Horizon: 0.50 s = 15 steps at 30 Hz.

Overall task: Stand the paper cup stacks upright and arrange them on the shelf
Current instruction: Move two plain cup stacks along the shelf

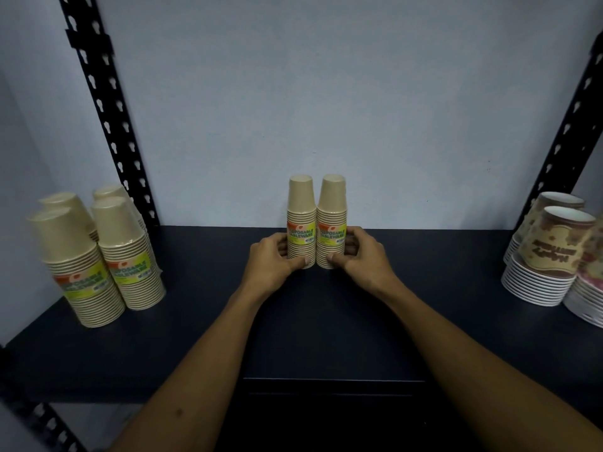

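Already upright: left stack (301,220) and right stack (332,220), long axes vertical, touching side by side at mid-shelf (202,337) near the wall (326,109). Gripped low down, one apiece — left hand (272,261) curled round the left stack, right hand (362,257) round the right, thumbs in front. Probably just letting go outward without tipping either; four more stacks (98,256) well off to the left.

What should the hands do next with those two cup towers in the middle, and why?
Probably let go and pull back. The left hand grips the left stack and the right hand grips the right stack; both stacks already stand upright, side by side near the wall on the shelf, so nothing seems left to fix here.
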{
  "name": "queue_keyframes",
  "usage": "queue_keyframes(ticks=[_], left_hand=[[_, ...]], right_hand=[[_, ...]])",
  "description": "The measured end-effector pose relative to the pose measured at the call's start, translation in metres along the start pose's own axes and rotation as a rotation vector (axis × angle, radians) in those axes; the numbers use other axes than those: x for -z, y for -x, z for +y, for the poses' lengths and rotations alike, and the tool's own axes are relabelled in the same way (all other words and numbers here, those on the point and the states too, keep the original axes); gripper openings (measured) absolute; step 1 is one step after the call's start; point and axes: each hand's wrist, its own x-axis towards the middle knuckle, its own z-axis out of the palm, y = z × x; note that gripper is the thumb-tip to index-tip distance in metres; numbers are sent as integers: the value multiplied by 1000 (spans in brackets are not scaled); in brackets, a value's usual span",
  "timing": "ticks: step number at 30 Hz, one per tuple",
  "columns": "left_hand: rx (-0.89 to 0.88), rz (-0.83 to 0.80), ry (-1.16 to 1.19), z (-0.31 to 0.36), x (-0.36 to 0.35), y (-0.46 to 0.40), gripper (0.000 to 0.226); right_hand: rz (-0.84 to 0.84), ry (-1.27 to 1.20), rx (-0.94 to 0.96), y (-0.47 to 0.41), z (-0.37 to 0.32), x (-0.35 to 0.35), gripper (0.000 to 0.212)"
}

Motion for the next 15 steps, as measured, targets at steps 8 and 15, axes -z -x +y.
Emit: queue_keyframes(ticks=[8, 15], left_hand=[[2, 4, -1, 0, -1, 0, 64], [6, 10, -11, 0, -1, 2, 63]], right_hand=[[-2, 6, 6, 0, 0, 0, 55], [-8, 5, 3, 2, 0, 1, 56]])
